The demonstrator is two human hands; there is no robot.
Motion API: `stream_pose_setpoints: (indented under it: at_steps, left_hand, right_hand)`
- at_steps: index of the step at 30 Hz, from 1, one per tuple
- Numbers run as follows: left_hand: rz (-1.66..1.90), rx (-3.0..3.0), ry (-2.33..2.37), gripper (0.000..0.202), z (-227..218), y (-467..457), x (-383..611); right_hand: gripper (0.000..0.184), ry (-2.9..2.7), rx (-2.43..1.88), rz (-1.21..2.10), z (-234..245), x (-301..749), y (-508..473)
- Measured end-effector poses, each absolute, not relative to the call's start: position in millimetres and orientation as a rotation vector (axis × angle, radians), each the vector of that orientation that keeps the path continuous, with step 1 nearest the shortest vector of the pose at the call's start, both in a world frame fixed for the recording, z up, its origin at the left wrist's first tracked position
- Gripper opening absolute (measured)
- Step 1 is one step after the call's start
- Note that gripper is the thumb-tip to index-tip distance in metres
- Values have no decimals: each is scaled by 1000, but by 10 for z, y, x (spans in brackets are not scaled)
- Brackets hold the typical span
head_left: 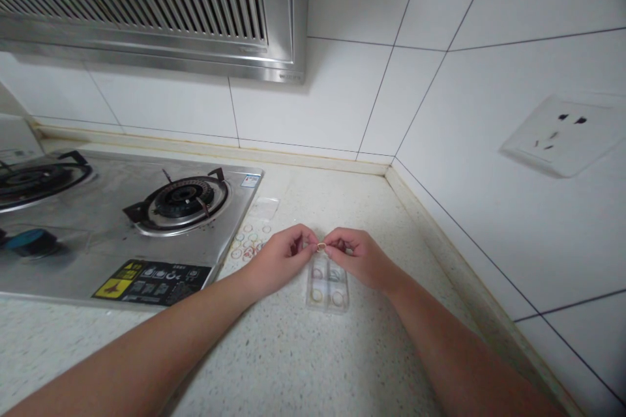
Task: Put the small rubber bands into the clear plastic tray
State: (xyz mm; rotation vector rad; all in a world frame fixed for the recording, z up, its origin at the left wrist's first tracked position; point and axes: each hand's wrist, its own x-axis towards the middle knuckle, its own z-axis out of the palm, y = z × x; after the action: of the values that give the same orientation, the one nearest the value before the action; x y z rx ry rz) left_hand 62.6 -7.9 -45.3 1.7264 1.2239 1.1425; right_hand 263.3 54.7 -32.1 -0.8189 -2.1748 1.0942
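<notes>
Between the fingertips of my left hand (288, 253) and my right hand (358, 254) is a small yellowish ring-shaped band (321, 247); both hands pinch it from either side. Just below, on the counter, lies a clear plastic compartment box (327, 306). Thin rings (337, 299) of different colours rest in its visible compartments, while its far end is partly hidden under my hands. To the left of my left hand, several more coloured bands (248, 241) are spread on the counter, some overlapping.
A clear flat plastic piece (265, 208) lies behind the loose bands. The steel gas stove (107, 221) with its burner (183, 202) borders them on the left. Overhead at the left hangs a range hood (288, 19). A tiled wall with a socket (562, 133) rises on the right.
</notes>
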Motion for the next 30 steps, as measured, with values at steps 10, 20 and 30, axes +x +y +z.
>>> stream_pose_setpoints:
  at_steps: [10, 20, 30]
  left_hand:
    - [1104, 1722, 1252, 21, -448, -61, 610]
    - [1037, 1749, 1331, 22, -377, -80, 609]
    - [1012, 1759, 1355, 20, -363, -83, 599]
  right_hand:
    - [17, -2176, -851, 1066, -337, 2617, 550]
    - [15, -2170, -846, 1058, -344, 2613, 553]
    - [18, -2168, -859, 1083, -330, 2622, 544]
